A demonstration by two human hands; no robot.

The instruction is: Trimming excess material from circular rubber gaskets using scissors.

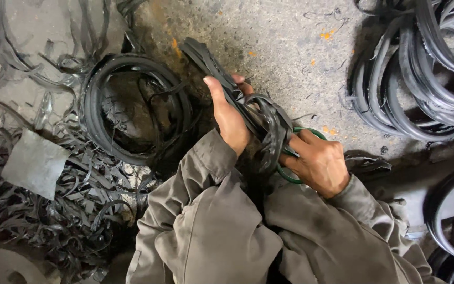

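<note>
Down on the concrete floor (290,47), the person's left hand (229,118) is wrapped round a long black rubber strip (211,60), thumb up along its side and fingers curled behind it, so the strip slants up and away toward the middle of the floor's far edge. Right beside it, the right hand (319,163) is closed through the green handles of a pair of scissors (290,176); the blades are hidden in a tangled loop of the same rubber between the two hands, so I cannot tell how far they are parted.

Just left of the strip lies a coil of black rubber rings (132,105), nearly touching the left sleeve. Beyond it, loose rubber trimmings (53,210) cover the floor's left side, with a flat grey sheet (35,163) lying on top of them. Along the right edge a stack of large rubber hoops (421,68) fills the far corner, and more hoops (453,215) sit in the near right corner.

Bare concrete shows only in the strip of floor running from the hands to the far edge, between the coil and the hoops.
</note>
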